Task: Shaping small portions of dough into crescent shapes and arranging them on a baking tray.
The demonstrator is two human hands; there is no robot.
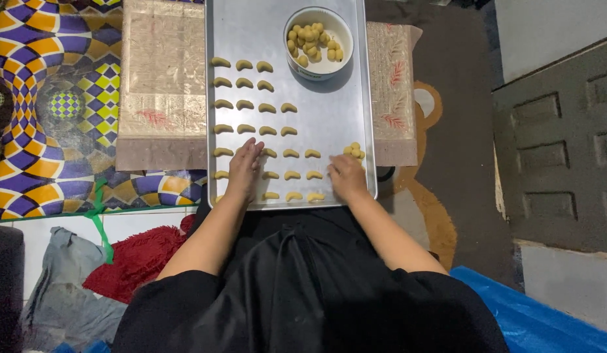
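Head view: the left hand (244,168) lies flat, fingers spread, on the metal tray (329,111) among rows of crescent dough pieces (267,108). The right hand (346,176) is curled at the tray's near edge, beside a small dough pile (354,151); whether it grips anything I cannot tell. A white bowl (318,43) of dough pieces sits at the tray's far end.

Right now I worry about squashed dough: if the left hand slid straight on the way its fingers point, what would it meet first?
Probably the crescent dough piece beside the left hand fingertips, on the metal tray; depth is unclear.
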